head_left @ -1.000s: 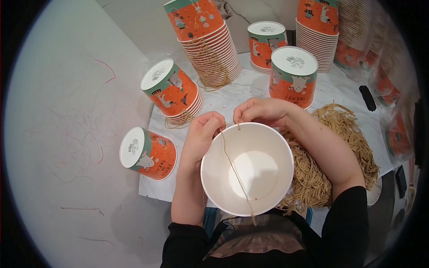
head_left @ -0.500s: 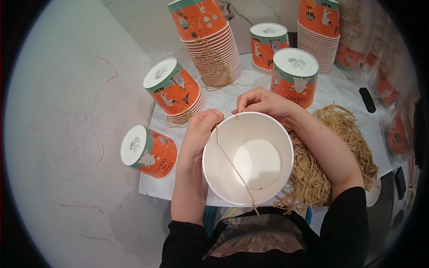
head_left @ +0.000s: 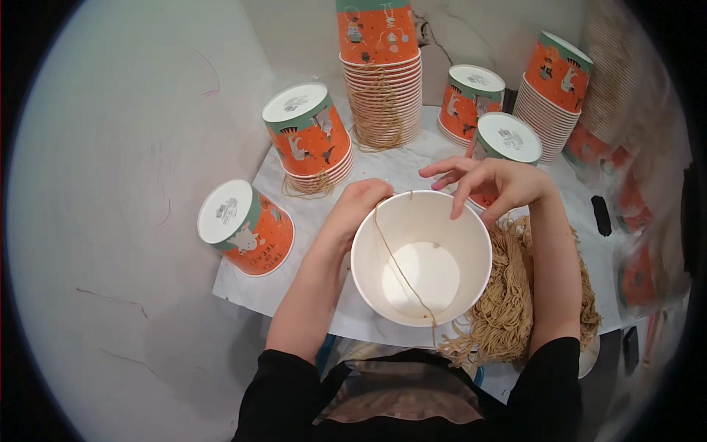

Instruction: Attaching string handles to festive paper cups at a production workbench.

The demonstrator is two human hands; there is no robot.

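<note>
In front of me a white-lined paper bucket [head_left: 460,232] has its open mouth facing up. A tan cord [head_left: 398,267] runs across its inside from the far rim to the near rim, and its end hangs over the near edge. My left hand [head_left: 359,210] is closed on the far-left rim, its fingertips partly hidden. Above the far-right rim, my right hand [head_left: 504,183] is open with its fingers spread and nothing visible in them. Under and beside my right forearm lies a heap of tan cords [head_left: 504,302].
Upside-down orange-and-green buckets stand around: one at left [head_left: 258,239], a short stack [head_left: 313,144], a tall stack with cords hanging on it [head_left: 383,96], and others [head_left: 508,136] at the back right. A black object [head_left: 602,215] lies right, near plastic-wrapped buckets [head_left: 637,228]. A wall [head_left: 132,221] borders the left.
My right hand has come off the cord at the far rim, moved right and spread its fingers. My left hand stays at the rim. The view has shifted slightly.
</note>
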